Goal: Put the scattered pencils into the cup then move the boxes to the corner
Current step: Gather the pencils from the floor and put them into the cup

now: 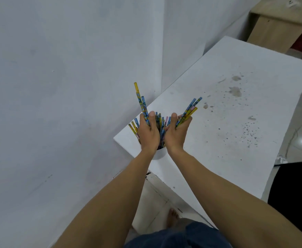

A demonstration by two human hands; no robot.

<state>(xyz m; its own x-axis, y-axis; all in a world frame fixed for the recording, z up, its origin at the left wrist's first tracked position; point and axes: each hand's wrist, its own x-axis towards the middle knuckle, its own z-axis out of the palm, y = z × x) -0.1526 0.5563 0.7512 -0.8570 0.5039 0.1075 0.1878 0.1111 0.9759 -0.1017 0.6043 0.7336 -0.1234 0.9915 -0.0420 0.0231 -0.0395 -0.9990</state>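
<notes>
Both forearms are bare, with no sleeves, watch or rings showing on the left hand (149, 133) or the right hand (177, 133). At 6 o'clock, dark blue denim clothing (179, 237) covers the lower body, above one bare foot (172, 216).

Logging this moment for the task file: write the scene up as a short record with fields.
left hand: grip closed on a few pencils
right hand: grip closed on another bunch
cup: white, under both hands, already holding pencils
table: white, stained, no loose pencils visible
boxes: none in view
</notes>
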